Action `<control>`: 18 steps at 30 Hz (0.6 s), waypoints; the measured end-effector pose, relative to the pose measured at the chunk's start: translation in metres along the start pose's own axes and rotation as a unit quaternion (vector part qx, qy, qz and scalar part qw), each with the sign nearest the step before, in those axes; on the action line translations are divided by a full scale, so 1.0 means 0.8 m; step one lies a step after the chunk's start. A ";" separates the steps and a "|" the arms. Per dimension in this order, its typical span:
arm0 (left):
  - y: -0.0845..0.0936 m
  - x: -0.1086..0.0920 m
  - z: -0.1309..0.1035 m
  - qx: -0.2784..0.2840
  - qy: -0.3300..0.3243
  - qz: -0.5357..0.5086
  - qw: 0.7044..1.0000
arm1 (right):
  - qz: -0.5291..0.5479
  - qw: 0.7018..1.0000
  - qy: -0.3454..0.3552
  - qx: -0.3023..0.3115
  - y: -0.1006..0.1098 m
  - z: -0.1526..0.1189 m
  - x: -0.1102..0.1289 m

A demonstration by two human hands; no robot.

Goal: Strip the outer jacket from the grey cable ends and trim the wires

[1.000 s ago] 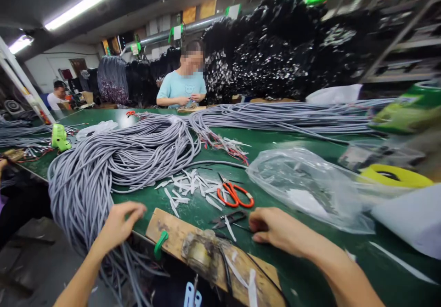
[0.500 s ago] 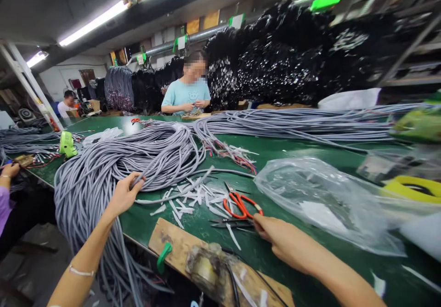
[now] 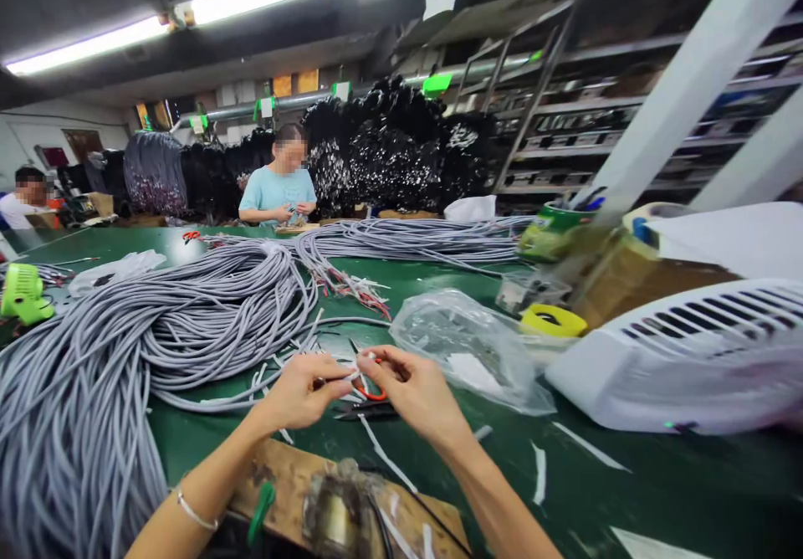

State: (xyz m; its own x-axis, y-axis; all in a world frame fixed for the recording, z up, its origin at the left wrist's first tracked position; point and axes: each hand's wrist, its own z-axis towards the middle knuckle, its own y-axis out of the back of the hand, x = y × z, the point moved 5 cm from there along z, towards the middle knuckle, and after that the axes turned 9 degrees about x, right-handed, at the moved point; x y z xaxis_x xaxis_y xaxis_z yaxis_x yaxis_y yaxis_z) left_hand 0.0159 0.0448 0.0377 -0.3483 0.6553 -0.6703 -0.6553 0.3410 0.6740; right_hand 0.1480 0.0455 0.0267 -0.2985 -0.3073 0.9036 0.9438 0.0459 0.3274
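Note:
My left hand [image 3: 307, 392] is closed in a pinch above the green table. A grey cable [image 3: 201, 406] from the pile runs behind it, and a small white end [image 3: 356, 371] shows at its fingertips. My right hand [image 3: 414, 392] pinches that white end from the other side, fingertips nearly touching the left ones. Partly hidden behind the hands lie red-handled scissors [image 3: 375, 392] and a dark-bladed tool [image 3: 370, 412]. The large bundle of grey cables [image 3: 219, 308] covers the table to the left and hangs over its front edge.
A wooden board [image 3: 288, 475] with a taped block sits at the front edge. On the right are a clear plastic bag [image 3: 432, 325], a yellow tape roll [image 3: 553, 320] and a white vented appliance [image 3: 677, 358]. White scraps lie about. A co-worker [image 3: 279, 187] sits across the table.
My right hand has left the scissors area and come up to meet my left hand. My left hand has moved right, away from the bundle. The view has turned right.

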 end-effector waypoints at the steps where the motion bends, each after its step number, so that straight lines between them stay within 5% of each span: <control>1: -0.002 0.004 -0.002 -0.014 0.010 0.002 1.000 | 0.001 1.000 -0.003 -0.021 -0.003 -0.002 -0.002; 7: -0.009 0.016 -0.010 -0.120 0.111 -0.009 0.986 | -0.040 0.983 0.071 -0.166 -0.006 -0.025 0.007; 13: -0.012 0.008 -0.012 -0.108 0.080 -0.020 0.991 | 0.076 0.991 -0.013 -0.108 -0.023 -0.012 -0.014; 18: -0.009 0.011 -0.014 -0.126 0.091 -0.045 0.987 | 0.019 0.992 -0.012 -0.126 -0.025 -0.015 -0.017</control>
State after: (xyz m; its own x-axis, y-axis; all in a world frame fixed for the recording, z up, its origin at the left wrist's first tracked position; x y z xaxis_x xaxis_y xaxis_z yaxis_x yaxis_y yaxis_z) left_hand 0.0103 0.0407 0.0236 -0.3802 0.4904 -0.7842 -0.8272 0.1990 0.5255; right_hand 0.1352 0.0377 0.0043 -0.2623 -0.2875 0.9211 0.9591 -0.1826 0.2162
